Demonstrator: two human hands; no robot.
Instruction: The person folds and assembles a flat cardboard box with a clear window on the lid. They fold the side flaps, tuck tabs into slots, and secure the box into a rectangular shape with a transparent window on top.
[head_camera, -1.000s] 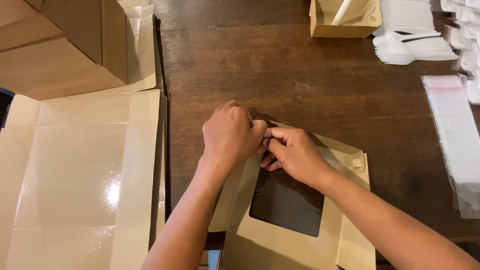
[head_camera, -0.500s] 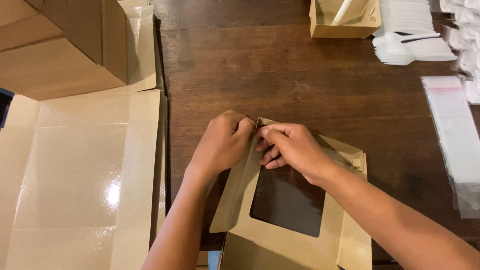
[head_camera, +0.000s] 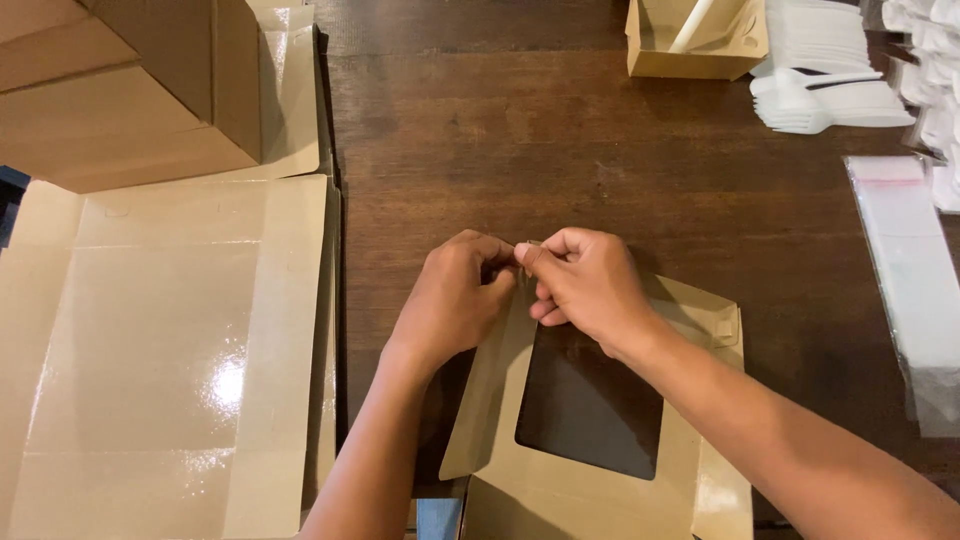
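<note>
Brown kraft all over this bench (head_camera: 600, 130), which is dark stained wood. Both hands meet at the far edge of a flat windowed box blank (head_camera: 600, 440), the kind with a rectangular clear window cut in the middle, lying on the bench right in front of the person, near edge running off the bottom of the view. Left hand (head_camera: 455, 300) is curled up nearly into a fist, fingertips pinched on the top-left corner flap of the blank. Right hand (head_camera: 585, 285) is curled too, thumb and forefinger pressed together on that same bit of card, knuckles almost touching the left hand's. So both are closed down on the blank's upper flap, which tilts up a little off the wood. Off to the left there's a stack of glossy unfolded sheets (head_camera: 170, 350), and a bigger cardboard carton (head_camera: 120, 90) sits behind it in the corner. Far side of the bench has a small open kraft box (head_camera: 695, 55) with something white sticking out, next to a pile of white plastic forks (head_camera: 825, 85). Clear plastic sleeves (head_camera: 910, 280) lie along the right edge, well apart from the hands.
</note>
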